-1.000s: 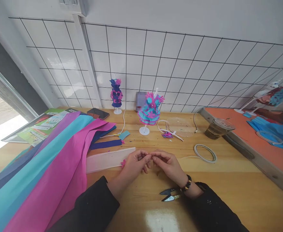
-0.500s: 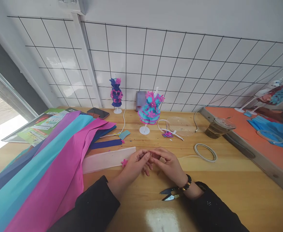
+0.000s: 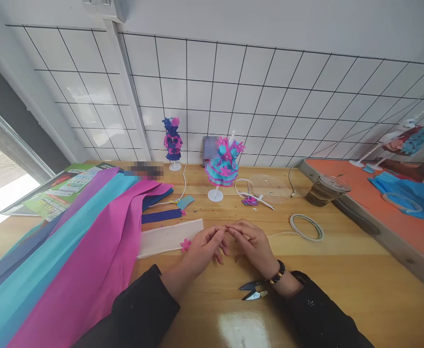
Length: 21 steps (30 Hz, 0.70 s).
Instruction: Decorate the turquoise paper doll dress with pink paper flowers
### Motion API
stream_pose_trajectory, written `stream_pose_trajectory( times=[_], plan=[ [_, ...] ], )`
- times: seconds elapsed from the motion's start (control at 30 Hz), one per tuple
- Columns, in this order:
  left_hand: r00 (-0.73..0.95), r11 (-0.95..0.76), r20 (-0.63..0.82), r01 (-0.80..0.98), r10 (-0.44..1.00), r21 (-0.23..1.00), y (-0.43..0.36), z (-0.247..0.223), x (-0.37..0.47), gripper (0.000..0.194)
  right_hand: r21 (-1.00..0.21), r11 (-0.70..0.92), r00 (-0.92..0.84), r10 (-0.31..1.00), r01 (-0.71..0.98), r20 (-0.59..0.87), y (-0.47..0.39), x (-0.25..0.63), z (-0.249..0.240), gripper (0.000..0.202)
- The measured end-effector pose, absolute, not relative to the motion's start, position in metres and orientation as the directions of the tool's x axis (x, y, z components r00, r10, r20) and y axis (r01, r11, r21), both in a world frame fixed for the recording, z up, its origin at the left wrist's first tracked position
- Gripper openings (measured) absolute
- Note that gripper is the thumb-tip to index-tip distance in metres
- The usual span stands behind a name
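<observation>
My left hand (image 3: 209,244) and my right hand (image 3: 251,243) meet fingertip to fingertip above the wooden table. Both are closed in a pinch, and whatever lies between the fingers is too small to make out. A pink paper flower (image 3: 185,245) rests beside my left hand on the end of a pale strip (image 3: 161,239). Thread snips (image 3: 253,290) lie near my right wrist, blades pointing left. Beyond my hands stands a small mannequin in a turquoise and pink paper dress (image 3: 222,166).
Long pink crepe paper (image 3: 99,246) and turquoise sheets cover the left side. A second mannequin in a dark blue dress (image 3: 173,142) stands by the wall. On the right are a tape roll (image 3: 306,227), a lidded cup (image 3: 326,191) and an orange tabletop (image 3: 345,181).
My right fingers have straightened slightly and drawn closer together at the tips. The pink crepe paper edge has shifted right over the pale strip. The view has moved a little.
</observation>
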State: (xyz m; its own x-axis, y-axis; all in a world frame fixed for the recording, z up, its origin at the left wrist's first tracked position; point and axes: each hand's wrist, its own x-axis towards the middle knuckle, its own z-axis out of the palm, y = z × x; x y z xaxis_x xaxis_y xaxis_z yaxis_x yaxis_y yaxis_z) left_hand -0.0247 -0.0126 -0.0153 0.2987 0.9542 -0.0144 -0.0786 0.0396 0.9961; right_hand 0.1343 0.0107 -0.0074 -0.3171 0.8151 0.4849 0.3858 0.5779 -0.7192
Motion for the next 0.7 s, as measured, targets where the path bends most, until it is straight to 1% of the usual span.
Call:
stream_pose_trajectory(
  times=[0.17, 0.4, 0.7],
  plan=[
    [0.232, 0.018, -0.01, -0.035, 0.973, 0.999, -0.0118, -0.0159, -0.0243, 0.038, -0.713, 0.569, -0.277, 0.822, 0.409, 0.498, 0.0116, 0.1356, -0.0061, 0.019],
    [0.266, 0.01, -0.004, -0.024, 0.964, 1.0, -0.01, -0.0171, -0.0251, 0.044, -0.68, 0.598, -0.322, 0.801, 0.424, 0.504, 0.01, 0.134, -0.0072, 0.012],
    [0.293, -0.002, -0.002, 0.012, 0.956, 1.0, -0.0115, -0.0152, -0.0244, 0.046, -0.67, 0.584, -0.331, 0.812, 0.458, 0.482, 0.0082, 0.1323, -0.0084, 0.019]
  ],
)
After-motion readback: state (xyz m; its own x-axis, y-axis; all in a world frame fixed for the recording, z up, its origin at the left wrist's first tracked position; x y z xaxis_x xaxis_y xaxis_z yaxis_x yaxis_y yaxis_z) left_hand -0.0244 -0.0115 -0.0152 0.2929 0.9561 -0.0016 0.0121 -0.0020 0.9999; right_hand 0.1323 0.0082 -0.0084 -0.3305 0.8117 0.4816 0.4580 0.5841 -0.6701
